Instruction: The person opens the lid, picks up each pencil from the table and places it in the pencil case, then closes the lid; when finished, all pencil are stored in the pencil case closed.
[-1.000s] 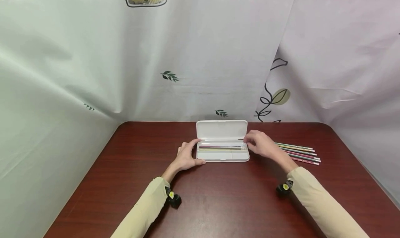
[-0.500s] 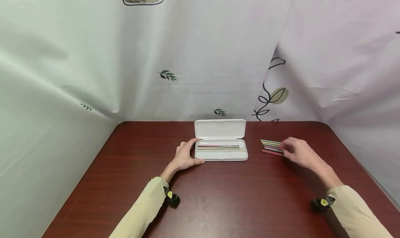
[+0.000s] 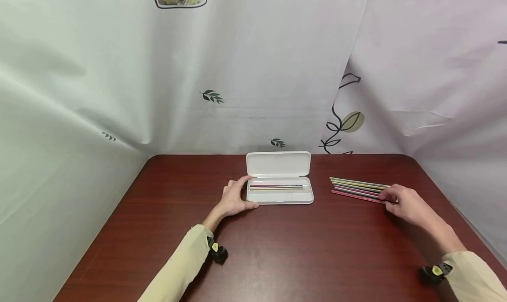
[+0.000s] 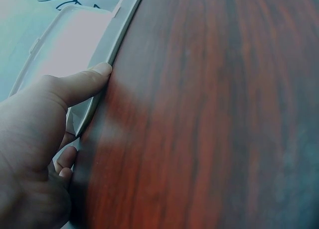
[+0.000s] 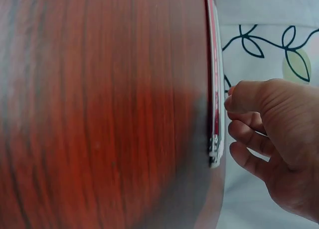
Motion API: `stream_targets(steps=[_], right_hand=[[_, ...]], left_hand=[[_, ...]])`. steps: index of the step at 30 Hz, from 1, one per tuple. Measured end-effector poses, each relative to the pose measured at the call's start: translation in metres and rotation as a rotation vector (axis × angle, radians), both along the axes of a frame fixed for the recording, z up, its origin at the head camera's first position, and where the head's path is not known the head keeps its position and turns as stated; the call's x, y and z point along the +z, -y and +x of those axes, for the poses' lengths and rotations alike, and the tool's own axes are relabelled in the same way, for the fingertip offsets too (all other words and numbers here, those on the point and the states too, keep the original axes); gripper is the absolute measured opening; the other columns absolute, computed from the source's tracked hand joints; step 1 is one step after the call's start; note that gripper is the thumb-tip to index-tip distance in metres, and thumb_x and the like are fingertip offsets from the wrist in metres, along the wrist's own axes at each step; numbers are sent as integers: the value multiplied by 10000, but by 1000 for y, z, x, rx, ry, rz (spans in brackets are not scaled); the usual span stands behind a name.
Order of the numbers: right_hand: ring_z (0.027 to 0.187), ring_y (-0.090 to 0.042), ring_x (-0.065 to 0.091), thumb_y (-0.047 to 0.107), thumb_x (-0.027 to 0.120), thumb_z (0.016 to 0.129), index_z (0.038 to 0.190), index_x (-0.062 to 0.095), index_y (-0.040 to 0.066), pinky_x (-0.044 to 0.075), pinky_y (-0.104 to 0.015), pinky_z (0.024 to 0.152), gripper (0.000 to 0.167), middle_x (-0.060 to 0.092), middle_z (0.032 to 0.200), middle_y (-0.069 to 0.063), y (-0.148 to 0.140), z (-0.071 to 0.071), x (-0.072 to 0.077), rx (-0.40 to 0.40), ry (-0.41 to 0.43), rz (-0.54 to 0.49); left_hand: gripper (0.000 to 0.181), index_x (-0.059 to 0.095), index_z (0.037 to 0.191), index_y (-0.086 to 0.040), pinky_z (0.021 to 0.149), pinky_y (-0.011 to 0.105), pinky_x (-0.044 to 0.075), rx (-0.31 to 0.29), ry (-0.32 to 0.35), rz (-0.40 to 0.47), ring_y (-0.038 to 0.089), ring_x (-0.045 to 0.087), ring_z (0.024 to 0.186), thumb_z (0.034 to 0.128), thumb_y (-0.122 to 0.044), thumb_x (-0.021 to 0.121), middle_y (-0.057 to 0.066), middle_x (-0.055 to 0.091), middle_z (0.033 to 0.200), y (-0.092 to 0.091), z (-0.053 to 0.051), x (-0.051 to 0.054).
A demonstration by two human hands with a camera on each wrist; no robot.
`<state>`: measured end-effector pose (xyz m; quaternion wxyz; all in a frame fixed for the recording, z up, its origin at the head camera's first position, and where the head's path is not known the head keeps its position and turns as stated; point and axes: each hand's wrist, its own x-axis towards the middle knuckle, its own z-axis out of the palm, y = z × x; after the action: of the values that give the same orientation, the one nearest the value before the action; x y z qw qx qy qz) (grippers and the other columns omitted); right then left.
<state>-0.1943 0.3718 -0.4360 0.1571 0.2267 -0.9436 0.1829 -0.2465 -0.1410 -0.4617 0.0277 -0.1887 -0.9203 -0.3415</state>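
Observation:
A white pencil case (image 3: 280, 198) lies on the table with its lid (image 3: 278, 164) raised at the back. Several pencils (image 3: 277, 187) lie lengthwise in its tray. My left hand (image 3: 231, 199) holds the case's left end, thumb on the front edge and index finger near the back corner. In the left wrist view, the thumb (image 4: 84, 84) presses the case's rim. To the right, several coloured pencils (image 3: 354, 189) lie side by side in a loose row. My right hand (image 3: 408, 205) is at their eraser ends, fingers bent, with no pencil visibly held; contact is unclear.
The dark red-brown wooden table (image 3: 301, 249) ends at the back against a hanging white cloth (image 3: 257, 73) with leaf drawings. Bare table separates the case from the loose pencils. A small black camera (image 3: 433, 273) sits on the right wrist.
My right hand has moved from the case's right end across the loose pencils to their eraser ends, uncovering their left ends. The left hand stays on the case.

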Motion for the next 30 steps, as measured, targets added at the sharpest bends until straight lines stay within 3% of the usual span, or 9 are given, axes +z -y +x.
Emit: stream_targets(steps=[13, 30], right_hand=[[683, -71, 464, -87, 774, 637, 811, 657, 138, 410, -332, 581, 307, 538, 801, 83, -13, 3, -4, 23, -55, 32], [658, -49, 428, -88, 749, 689, 852, 663, 126, 385, -317, 560, 283, 513, 759, 61, -11, 3, -4, 3, 58, 83]], left_hand=[[877, 489, 1445, -150, 954, 484, 305, -1, 9, 11, 302, 447, 1152, 694, -311, 913, 89, 619, 1259, 0, -1, -1], [881, 489, 1448, -145, 948, 476, 308, 2, 2, -1, 295, 452, 1137, 694, -303, 915, 96, 621, 1228, 0, -1, -1]])
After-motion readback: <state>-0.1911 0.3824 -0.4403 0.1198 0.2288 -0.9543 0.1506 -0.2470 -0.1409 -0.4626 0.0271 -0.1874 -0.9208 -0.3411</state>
